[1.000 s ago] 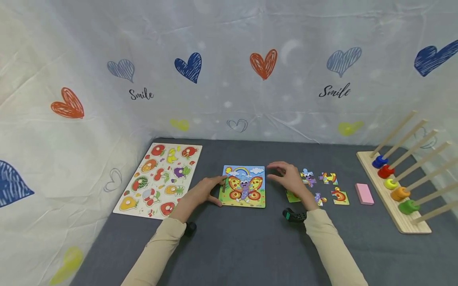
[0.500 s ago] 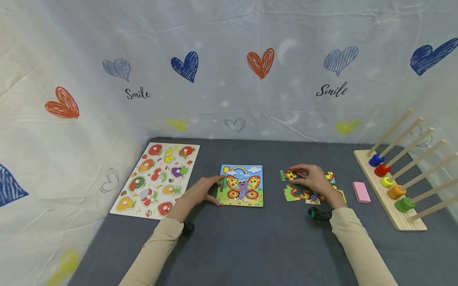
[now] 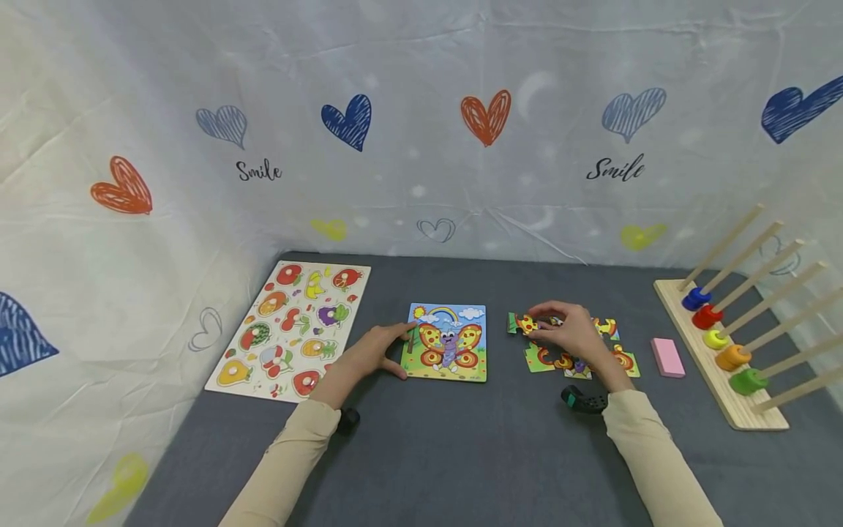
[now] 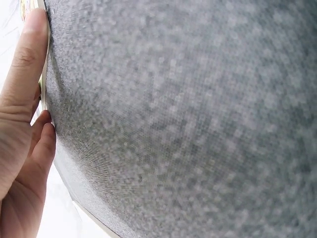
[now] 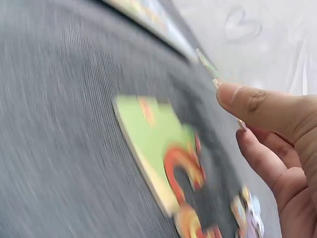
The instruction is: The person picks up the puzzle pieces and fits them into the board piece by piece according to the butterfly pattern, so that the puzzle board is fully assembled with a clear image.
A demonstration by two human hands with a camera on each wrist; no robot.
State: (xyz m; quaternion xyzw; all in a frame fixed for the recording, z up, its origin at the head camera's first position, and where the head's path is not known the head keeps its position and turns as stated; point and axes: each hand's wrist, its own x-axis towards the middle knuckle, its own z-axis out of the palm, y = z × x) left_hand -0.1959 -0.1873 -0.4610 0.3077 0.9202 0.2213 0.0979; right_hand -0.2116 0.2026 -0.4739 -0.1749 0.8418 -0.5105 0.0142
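A square butterfly puzzle board [image 3: 464,359] lies flat in the middle of the table in the head view. My left hand [image 3: 369,357] rests against its left edge, thumb and fingers spread and touching it. My right hand [image 3: 574,335], right of the board, pinches a puzzle piece [image 3: 517,323] between thumb and fingers. In the right wrist view that piece [image 5: 208,64] is seen nearly edge-on, raised from the cloth. Below the hand lie loose puzzle pieces [image 3: 540,360], some hidden by the hand and wrist. A green and orange piece [image 5: 148,131] is blurred.
On the left lies a white fruit puzzle board [image 3: 295,295]. A pink block [image 3: 668,357] sits right of the pieces. Farther right stands a wooden peg stand [image 3: 767,419] with coloured rings and tall pegs. A hanging cloth [image 3: 408,176] borders the table's back.
My right hand has moved right from beside the butterfly board to the loose pieces, and now one piece is pinched and shifted slightly left. The left hand stays at the board.
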